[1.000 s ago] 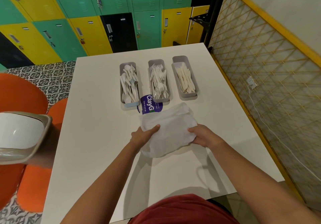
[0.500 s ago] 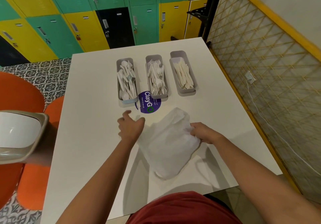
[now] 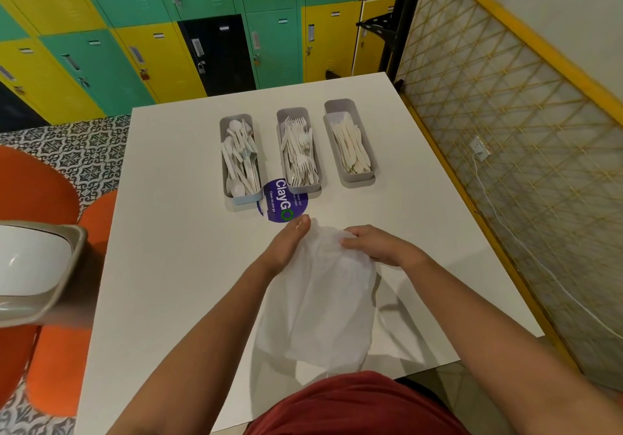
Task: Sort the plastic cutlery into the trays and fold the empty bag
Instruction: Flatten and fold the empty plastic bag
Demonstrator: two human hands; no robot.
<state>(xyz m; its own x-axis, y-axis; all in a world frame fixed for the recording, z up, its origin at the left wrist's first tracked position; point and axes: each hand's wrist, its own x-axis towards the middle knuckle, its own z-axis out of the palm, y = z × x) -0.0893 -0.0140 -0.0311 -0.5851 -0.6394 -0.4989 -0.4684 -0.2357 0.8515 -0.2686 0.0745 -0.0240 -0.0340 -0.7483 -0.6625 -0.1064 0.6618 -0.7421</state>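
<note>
On table (image 3: pixel 175 266): 3 trays (image 3: pixel 240 161); 1 bag (image 3: pixel 320 303); left hand (image 3: pixel 288 244) flat against it; right hand (image 3: pixel 374 245) pinching it.

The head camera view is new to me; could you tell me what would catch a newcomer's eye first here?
Most striking is the white plastic bag spread on the white table, with the left hand at its left edge and the right hand gripping its far end. Beyond it stand three grey trays in a row: spoons, forks and knives. A purple round sticker lies between trays and bag.
</note>
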